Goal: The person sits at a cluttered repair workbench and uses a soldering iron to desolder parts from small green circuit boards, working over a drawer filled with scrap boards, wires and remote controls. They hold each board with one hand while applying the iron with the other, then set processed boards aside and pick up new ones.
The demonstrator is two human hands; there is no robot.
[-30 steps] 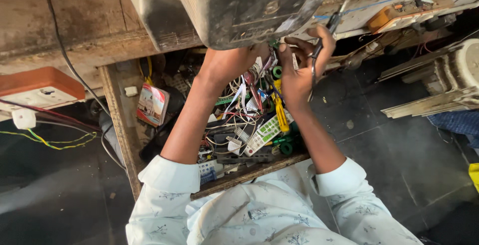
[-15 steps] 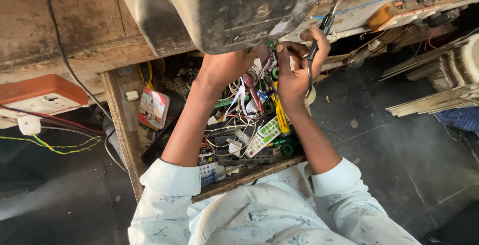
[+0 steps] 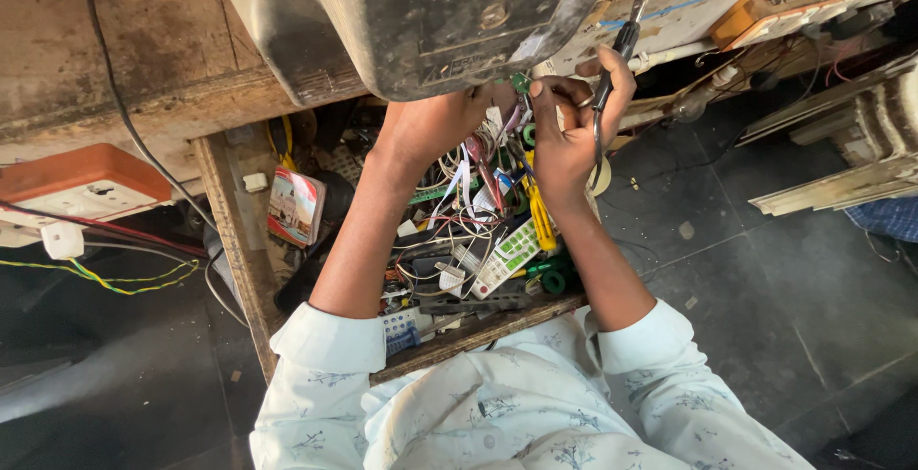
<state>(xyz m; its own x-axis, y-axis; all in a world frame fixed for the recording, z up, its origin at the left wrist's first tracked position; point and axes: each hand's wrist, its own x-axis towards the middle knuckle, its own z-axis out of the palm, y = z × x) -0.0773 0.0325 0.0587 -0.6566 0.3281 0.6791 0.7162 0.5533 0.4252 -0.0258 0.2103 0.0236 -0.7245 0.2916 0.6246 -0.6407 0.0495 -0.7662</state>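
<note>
My right hand (image 3: 566, 135) has its grip closed on a pair of pliers (image 3: 612, 59), just above the open wooden drawer (image 3: 229, 240) full of wires and parts. My left hand (image 3: 435, 126) reaches over that drawer, fingers hidden under the dark metal casing (image 3: 430, 11); I cannot tell its grip.

A worn wooden tabletop (image 3: 143, 40) spans the far side, a dark metal casing (image 3: 430, 11) resting on it. Beneath it an open wooden drawer (image 3: 225, 231) holds tangled wires (image 3: 459, 231), a small calculator (image 3: 507, 255) and a printed card (image 3: 292, 207). Dark floor tiles (image 3: 765, 279) lie to the right.
</note>
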